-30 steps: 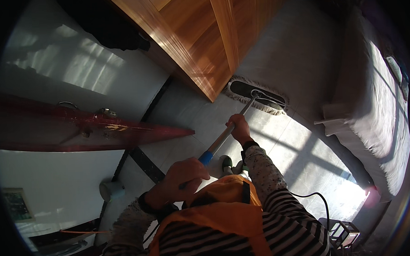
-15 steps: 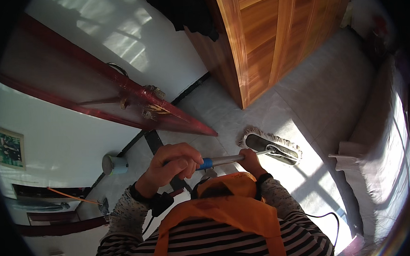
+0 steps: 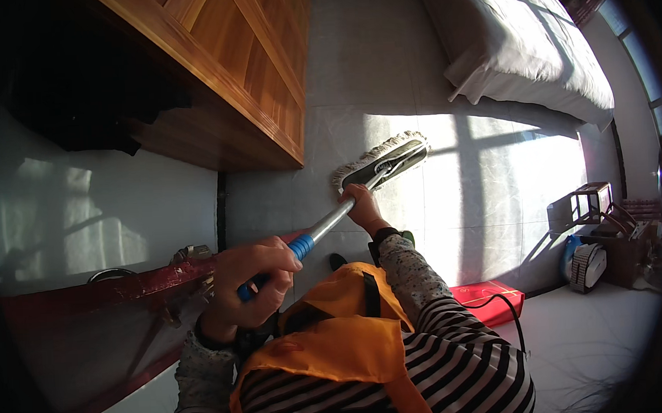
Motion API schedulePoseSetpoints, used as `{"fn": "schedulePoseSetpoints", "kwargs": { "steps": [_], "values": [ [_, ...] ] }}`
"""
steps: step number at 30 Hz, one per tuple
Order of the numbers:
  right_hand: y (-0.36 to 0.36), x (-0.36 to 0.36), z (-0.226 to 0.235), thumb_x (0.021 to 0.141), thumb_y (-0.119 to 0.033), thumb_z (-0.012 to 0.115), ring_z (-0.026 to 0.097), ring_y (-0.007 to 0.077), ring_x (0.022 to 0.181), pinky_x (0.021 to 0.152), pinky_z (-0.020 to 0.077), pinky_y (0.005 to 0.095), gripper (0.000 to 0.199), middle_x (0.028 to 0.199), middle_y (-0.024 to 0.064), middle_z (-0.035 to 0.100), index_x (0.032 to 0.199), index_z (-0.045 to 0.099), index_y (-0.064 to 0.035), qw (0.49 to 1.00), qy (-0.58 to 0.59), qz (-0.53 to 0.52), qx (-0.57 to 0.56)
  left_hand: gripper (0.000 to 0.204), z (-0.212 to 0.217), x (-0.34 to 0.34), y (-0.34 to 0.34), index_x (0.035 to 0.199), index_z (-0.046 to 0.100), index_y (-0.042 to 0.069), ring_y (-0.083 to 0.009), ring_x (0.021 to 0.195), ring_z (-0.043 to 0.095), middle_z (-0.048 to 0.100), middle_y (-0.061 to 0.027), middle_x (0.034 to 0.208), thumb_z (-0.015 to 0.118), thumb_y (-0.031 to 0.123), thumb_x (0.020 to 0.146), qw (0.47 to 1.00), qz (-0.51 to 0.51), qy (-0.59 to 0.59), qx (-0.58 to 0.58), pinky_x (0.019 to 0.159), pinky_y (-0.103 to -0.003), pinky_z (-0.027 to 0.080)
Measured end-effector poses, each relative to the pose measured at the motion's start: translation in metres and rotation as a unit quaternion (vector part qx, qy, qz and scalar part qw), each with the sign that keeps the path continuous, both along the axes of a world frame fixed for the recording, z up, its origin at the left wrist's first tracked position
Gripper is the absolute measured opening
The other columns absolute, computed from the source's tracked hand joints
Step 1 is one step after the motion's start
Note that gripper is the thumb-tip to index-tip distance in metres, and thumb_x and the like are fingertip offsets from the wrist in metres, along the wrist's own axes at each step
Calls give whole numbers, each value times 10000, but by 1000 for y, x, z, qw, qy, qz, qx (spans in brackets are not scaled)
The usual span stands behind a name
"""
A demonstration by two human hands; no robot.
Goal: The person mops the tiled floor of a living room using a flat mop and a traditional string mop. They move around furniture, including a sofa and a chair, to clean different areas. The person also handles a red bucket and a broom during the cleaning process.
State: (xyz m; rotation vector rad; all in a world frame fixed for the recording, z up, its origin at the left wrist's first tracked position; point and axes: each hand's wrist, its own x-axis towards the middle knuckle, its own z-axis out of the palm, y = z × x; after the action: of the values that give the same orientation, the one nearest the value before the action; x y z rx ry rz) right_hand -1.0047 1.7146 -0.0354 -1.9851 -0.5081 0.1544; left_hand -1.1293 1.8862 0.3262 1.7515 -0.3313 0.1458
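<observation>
A flat mop (image 3: 330, 220) with a silver pole and a blue grip slants away from me across the middle of the view. My left hand (image 3: 257, 280) is closed around the blue grip at its upper end. Farther down, my right hand (image 3: 361, 207) wraps the silver pole close to the head. The long mop head (image 3: 383, 164), dark on top with a pale fringe, lies on the grey tiled floor (image 3: 429, 77), partly in a patch of sunlight.
A wooden wardrobe (image 3: 244, 70) rises ahead on the left, with dark cloth (image 3: 98, 113) beside it. The red door (image 3: 128, 289) stands near my left arm. A bed (image 3: 524, 50) occupies the far right. A red box (image 3: 490, 301) and a small stool (image 3: 593, 201) are at right.
My view has turned to the right, bringing the bed, stool and red box into sight. The mop head now angles up to the right, and both hands still grip the pole.
</observation>
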Motion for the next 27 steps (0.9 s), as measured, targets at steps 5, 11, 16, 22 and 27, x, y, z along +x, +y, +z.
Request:
{"fn": "schedulePoseSetpoints", "kwargs": {
  "steps": [5,11,16,22,27],
  "values": [
    [0,-39,9,716,-85,721,626,333,886,787,505,422,77,811,94,652,755,656,-99,997,10,-76,-16,97,2,-6,9,1022,546,28,-111,523,523,501,6,577,569,82,945,997,-57,-35,-49,668,-339,500],
    [-44,-94,33,789,-96,700,622,347,963,831,510,446,55,902,117,677,821,660,-79,994,16,-94,-55,194,11,-55,-12,970,564,17,-149,657,589,605,-65,723,524,-94,816,987,-153,7,-39,736,-361,544],
    [-72,-100,54,739,-68,730,613,336,958,831,512,434,115,900,96,671,827,658,-85,987,-66,-146,-27,237,26,-88,-25,950,580,37,-173,648,597,603,-58,693,533,-101,763,960,-258,-105,21,733,-379,535],
    [-104,-74,91,774,-182,788,609,338,856,769,500,427,231,795,104,619,749,584,-79,969,-147,-190,-63,223,46,-93,-31,977,579,37,-187,674,605,608,-63,728,563,-93,796,928,-324,-171,62,798,-417,544],
    [-150,-30,104,730,-245,817,605,326,919,821,507,419,238,843,81,668,801,657,-84,917,-189,-319,-146,197,5,-52,-55,1043,581,28,-180,767,630,631,-73,827,576,-58,865,953,-264,-147,3,911,-405,509]
  ]
}}
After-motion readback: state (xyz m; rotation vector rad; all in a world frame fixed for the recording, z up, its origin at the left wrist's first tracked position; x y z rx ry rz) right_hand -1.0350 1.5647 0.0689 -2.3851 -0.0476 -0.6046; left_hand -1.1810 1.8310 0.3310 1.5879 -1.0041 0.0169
